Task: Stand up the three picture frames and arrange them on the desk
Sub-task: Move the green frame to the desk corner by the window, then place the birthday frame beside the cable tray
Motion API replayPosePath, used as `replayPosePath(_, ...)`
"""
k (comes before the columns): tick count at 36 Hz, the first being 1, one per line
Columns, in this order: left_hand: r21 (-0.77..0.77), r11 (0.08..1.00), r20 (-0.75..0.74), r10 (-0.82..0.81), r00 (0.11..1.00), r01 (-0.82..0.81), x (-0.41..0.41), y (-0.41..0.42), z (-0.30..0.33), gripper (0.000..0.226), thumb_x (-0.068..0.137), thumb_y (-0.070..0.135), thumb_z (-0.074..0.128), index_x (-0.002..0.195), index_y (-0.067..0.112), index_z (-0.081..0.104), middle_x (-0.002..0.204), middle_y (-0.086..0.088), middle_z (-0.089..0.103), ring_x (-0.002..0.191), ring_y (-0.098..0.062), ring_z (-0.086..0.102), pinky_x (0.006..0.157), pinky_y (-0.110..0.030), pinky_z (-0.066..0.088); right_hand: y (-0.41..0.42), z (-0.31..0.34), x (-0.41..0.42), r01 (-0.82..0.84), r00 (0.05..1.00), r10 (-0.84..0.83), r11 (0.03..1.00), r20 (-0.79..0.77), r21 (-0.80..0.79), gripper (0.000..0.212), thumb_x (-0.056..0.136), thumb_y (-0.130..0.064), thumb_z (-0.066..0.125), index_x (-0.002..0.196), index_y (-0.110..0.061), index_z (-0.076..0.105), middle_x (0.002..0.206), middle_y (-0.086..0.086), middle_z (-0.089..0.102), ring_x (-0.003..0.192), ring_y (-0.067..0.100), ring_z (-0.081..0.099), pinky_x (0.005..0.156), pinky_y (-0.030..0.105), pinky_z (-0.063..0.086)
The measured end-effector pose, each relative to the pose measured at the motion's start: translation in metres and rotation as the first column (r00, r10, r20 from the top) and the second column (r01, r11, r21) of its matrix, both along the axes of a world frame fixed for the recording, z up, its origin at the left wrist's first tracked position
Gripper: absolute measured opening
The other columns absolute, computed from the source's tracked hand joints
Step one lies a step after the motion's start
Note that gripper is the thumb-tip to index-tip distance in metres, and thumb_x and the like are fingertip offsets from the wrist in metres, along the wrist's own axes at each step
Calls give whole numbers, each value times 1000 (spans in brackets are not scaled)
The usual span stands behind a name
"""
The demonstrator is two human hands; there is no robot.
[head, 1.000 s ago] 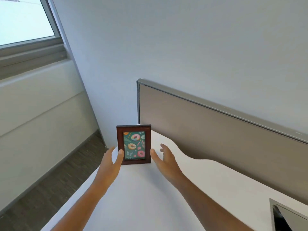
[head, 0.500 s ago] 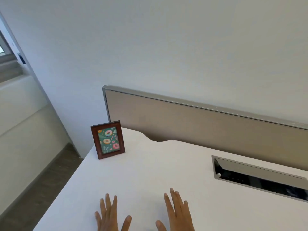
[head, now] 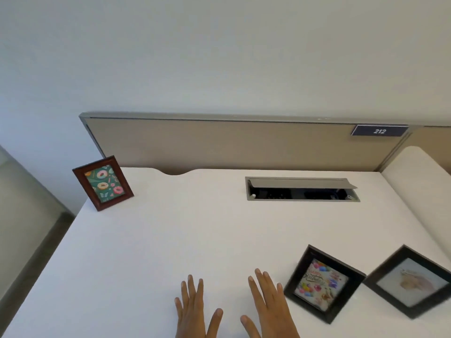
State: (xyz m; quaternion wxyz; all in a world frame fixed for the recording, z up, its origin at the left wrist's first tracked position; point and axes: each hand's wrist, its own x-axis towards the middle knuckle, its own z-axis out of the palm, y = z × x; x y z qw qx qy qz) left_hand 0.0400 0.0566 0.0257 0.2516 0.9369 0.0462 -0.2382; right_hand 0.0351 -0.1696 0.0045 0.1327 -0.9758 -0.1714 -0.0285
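Observation:
A brown wooden frame (head: 103, 182) with a doughnut picture stands upright at the far left corner of the white desk (head: 170, 240). Two black frames lie flat at the near right: one with a colourful birthday picture (head: 321, 284), one with a pale picture (head: 410, 281) to its right. My left hand (head: 195, 308) and my right hand (head: 267, 306) hover flat over the desk's near edge, fingers spread, holding nothing. My right hand is just left of the birthday frame, not touching it.
A grey cable tray (head: 301, 190) with its lid raised is set into the desk at the back right. A beige partition (head: 231, 145) with a "212" plate (head: 379, 131) runs behind. The desk's left edge drops to the floor (head: 36, 252).
My hands let go of the brown frame, which stays standing, and drew back toward me. The view swung right, bringing the two black frames into sight.

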Motion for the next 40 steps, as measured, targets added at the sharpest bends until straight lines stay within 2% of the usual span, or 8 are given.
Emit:
replayPosePath(5, -11, 997, 23, -72, 997, 73, -21, -49, -6, 122, 62, 95, -9, 154, 19, -28, 157, -9, -45, 147, -26, -40, 126, -50, -13, -50, 3, -28, 74, 996, -69, 993, -61, 87, 87, 98, -62, 54, 167, -12, 37, 174, 14, 31, 163, 27, 13, 127, 44, 8)
replayPosePath(8, -44, 993, 70, -106, 992, 110, -30, -74, -14, 104, 80, 92, 6, 150, 24, -29, 156, -3, -47, 151, -26, -38, 124, -44, -17, -76, 7, -39, 162, 977, -150, 984, -153, 70, 90, 100, -70, 38, 171, -22, 10, 180, 7, -2, 167, 25, -1, 135, 42, -4)
replayPosePath(11, -146, 986, 118, -63, 991, 80, -35, -99, -26, 89, 103, 58, 43, 157, 25, -19, 162, 1, -40, 153, -21, -34, 122, -38, -18, -102, 13, -48, 202, 962, -189, 978, -199, 47, 98, 99, -81, 15, 169, -13, 20, 179, 15, 9, 166, 30, 11, 128, 59, 20)
replayPosePath(16, -164, 985, 93, -44, 995, 58, -34, -138, -33, 85, 105, 53, 46, 160, 27, -13, 165, 2, -36, 149, -11, -32, 123, -36, -15, -139, 6, -63, 261, 933, -241, 965, -265, 41, 101, 104, -75, 9, 155, -1, 53, 165, 23, 48, 154, 40, 40, 108, 64, 47)
replayPosePath(20, -207, 977, 86, -36, 996, 53, -35, -159, -27, 80, 107, 51, 42, 160, 29, -13, 165, 6, -33, 158, -16, -23, 125, -38, -13, -162, -10, -78, 341, 891, -268, 928, -368, 149, 99, 94, -87, 17, 167, -23, 0, 175, -1, -15, 164, 24, -9, 131, 47, -4)
replayPosePath(24, -258, 966, 49, 15, 999, -2, -31, -175, -19, 77, 107, 52, 40, 161, 33, -12, 171, 8, -23, 161, -20, -16, 128, -43, -7, -178, -9, -92, 488, 861, -396, 820, -319, 299, 67, 101, -47, 67, 159, -29, 41, 168, -11, 33, 158, 21, 32, 127, 47, 30)
replayPosePath(31, -454, 853, -42, 267, 963, -257, -12, -196, 0, 78, 106, 50, 46, 165, 37, -3, 175, 4, 16, 158, -23, 26, 126, -43, 26, -192, -3, -84, 659, 745, -562, 540, -359, 523, 39, 104, -21, 67, 136, -34, 49, 134, -6, 58, 126, 24, 60, 107, 39, 45)
replayPosePath(40, -535, 802, -37, 293, 955, -267, 15, -214, 19, 68, 107, 48, 45, 165, 32, 14, 159, -2, 48, 147, -25, 45, 118, -40, 39, -204, 28, -39, 781, 621, -262, 127, -739, 612, 58, 102, -66, 30, 152, -40, 44, 138, -3, 65, 134, 20, 57, 113, 39, 34)
